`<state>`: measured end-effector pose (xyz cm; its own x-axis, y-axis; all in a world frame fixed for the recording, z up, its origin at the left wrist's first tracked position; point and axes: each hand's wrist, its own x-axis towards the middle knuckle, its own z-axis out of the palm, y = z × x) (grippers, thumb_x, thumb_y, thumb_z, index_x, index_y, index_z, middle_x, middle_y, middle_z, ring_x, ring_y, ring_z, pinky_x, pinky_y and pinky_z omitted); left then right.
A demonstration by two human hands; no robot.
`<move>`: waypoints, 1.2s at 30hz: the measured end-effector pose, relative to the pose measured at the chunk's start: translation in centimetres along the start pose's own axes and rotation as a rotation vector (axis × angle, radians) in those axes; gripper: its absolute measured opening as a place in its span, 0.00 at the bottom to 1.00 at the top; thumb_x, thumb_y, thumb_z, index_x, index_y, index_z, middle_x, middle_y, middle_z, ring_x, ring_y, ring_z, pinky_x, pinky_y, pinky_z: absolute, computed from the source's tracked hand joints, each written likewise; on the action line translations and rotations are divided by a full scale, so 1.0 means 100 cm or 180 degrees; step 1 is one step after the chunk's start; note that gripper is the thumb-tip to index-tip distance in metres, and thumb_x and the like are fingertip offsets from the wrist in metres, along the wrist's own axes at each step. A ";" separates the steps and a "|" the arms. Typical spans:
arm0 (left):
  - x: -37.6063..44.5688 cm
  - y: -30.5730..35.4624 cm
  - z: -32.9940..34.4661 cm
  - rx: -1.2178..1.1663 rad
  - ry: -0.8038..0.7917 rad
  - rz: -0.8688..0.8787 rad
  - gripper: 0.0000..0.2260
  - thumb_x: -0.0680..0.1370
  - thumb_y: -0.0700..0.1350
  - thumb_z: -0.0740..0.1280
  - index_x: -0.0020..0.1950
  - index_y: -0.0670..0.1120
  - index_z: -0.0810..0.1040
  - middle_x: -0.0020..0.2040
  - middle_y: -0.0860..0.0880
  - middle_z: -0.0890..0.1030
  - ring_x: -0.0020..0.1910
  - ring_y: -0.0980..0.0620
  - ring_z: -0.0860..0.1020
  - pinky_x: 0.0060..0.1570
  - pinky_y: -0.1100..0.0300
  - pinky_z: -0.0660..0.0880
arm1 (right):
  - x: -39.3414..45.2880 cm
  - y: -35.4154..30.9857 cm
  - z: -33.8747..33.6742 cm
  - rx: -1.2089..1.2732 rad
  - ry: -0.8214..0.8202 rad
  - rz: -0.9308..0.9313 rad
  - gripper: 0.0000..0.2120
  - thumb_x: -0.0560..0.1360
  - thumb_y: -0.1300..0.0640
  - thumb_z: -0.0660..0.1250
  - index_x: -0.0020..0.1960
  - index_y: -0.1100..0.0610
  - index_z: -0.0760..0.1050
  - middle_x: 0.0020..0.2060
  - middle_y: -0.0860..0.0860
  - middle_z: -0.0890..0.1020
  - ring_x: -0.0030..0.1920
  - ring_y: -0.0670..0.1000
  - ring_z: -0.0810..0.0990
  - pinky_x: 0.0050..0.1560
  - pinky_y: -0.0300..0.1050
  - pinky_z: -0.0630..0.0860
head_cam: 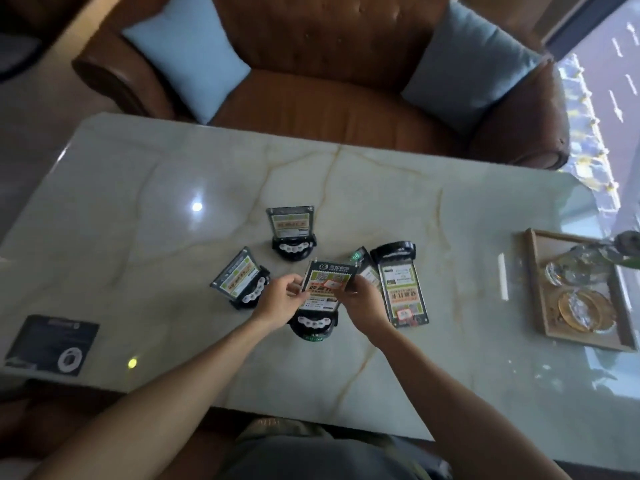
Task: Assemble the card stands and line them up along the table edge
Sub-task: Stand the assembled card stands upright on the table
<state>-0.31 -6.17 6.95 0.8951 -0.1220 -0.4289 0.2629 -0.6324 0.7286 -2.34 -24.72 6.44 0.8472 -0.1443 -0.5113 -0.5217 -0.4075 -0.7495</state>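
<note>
Card stand (323, 289) upright, face toward camera, both hands (278, 301) gripping its side edges

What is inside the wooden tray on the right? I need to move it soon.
The wooden tray holds a gold-rimmed glass dish and clear glassware. Blur hides their exact count; a leaf covers the far corner.

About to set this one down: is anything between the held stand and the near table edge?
Nothing visible: both hands grip the card stand, and the marble table toward the near edge is bare.
</note>
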 end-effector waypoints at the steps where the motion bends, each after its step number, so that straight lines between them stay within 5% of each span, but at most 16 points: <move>1: -0.003 -0.004 -0.003 -0.0062 0.0100 -0.0022 0.04 0.75 0.41 0.73 0.47 0.46 0.80 0.41 0.53 0.82 0.41 0.56 0.80 0.40 0.67 0.75 | 0.001 -0.005 0.002 -0.0117 -0.0062 -0.0054 0.05 0.76 0.56 0.70 0.52 0.53 0.80 0.45 0.43 0.85 0.46 0.46 0.84 0.41 0.39 0.78; 4: -0.013 -0.016 -0.006 -0.0261 0.0398 -0.0140 0.04 0.74 0.40 0.74 0.46 0.43 0.81 0.40 0.55 0.81 0.39 0.61 0.78 0.37 0.74 0.71 | 0.003 -0.015 0.009 -0.0564 -0.0150 -0.0165 0.06 0.77 0.55 0.68 0.53 0.56 0.79 0.42 0.49 0.84 0.44 0.52 0.83 0.37 0.41 0.74; 9: -0.022 -0.031 -0.001 -0.0660 0.0665 -0.0192 0.06 0.75 0.39 0.74 0.41 0.44 0.78 0.38 0.53 0.82 0.37 0.62 0.79 0.40 0.70 0.74 | 0.005 -0.019 0.017 -0.1090 -0.0267 -0.0479 0.09 0.79 0.52 0.66 0.52 0.57 0.77 0.44 0.52 0.84 0.44 0.55 0.80 0.42 0.48 0.76; 12: -0.024 -0.042 0.006 -0.0834 0.0755 -0.0300 0.11 0.75 0.40 0.74 0.38 0.49 0.75 0.43 0.46 0.85 0.43 0.54 0.84 0.45 0.61 0.78 | 0.005 -0.014 0.020 -0.1137 -0.0393 -0.0566 0.06 0.79 0.53 0.66 0.51 0.55 0.78 0.48 0.54 0.86 0.48 0.56 0.83 0.47 0.52 0.81; 16: -0.029 -0.055 0.018 -0.1100 0.0809 -0.0452 0.10 0.75 0.42 0.75 0.43 0.38 0.76 0.47 0.40 0.86 0.49 0.52 0.85 0.54 0.49 0.79 | 0.004 -0.005 0.018 -0.1107 -0.0535 -0.0715 0.07 0.79 0.56 0.68 0.55 0.55 0.80 0.52 0.51 0.86 0.48 0.52 0.82 0.39 0.42 0.73; 21: -0.040 -0.054 0.021 -0.1101 0.0926 -0.0620 0.12 0.76 0.48 0.73 0.52 0.40 0.81 0.51 0.48 0.86 0.51 0.53 0.84 0.43 0.72 0.77 | 0.011 -0.003 0.019 -0.1060 -0.0749 -0.0865 0.05 0.78 0.58 0.69 0.53 0.56 0.80 0.53 0.52 0.86 0.55 0.52 0.83 0.53 0.46 0.78; 25: -0.045 -0.047 0.027 -0.0805 0.1006 -0.0887 0.13 0.77 0.56 0.70 0.51 0.47 0.81 0.48 0.52 0.84 0.47 0.54 0.82 0.41 0.65 0.74 | 0.020 -0.002 0.015 -0.1083 -0.0942 -0.0887 0.07 0.77 0.60 0.69 0.55 0.54 0.81 0.52 0.52 0.86 0.53 0.54 0.84 0.54 0.50 0.81; 30: -0.051 -0.042 0.064 -0.0189 0.0276 -0.1571 0.09 0.74 0.53 0.68 0.43 0.48 0.80 0.42 0.46 0.82 0.43 0.49 0.79 0.41 0.59 0.69 | 0.022 0.000 -0.015 -0.0746 -0.0876 -0.0791 0.15 0.78 0.60 0.66 0.64 0.55 0.79 0.57 0.53 0.84 0.53 0.51 0.83 0.56 0.46 0.79; 33: -0.045 -0.013 0.093 -0.0284 -0.0206 -0.1211 0.12 0.68 0.58 0.68 0.38 0.51 0.74 0.37 0.51 0.75 0.39 0.53 0.74 0.40 0.60 0.67 | 0.022 0.007 -0.046 -0.0578 -0.0333 -0.0870 0.16 0.77 0.58 0.67 0.65 0.54 0.79 0.57 0.52 0.84 0.56 0.53 0.82 0.58 0.52 0.79; 36: -0.025 0.018 0.123 -0.0388 -0.0439 -0.0839 0.15 0.71 0.56 0.71 0.49 0.46 0.81 0.44 0.50 0.79 0.45 0.54 0.79 0.45 0.62 0.70 | 0.028 0.021 -0.079 -0.0444 0.0251 -0.0819 0.21 0.77 0.55 0.69 0.69 0.54 0.75 0.64 0.51 0.80 0.64 0.52 0.78 0.65 0.47 0.74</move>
<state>-6.53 -16.38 2.74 0.7354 -0.0738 -0.6736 0.5280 -0.5607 0.6378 -0.28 -33.10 6.76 0.9578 -0.0877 -0.2738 -0.2748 -0.5588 -0.7824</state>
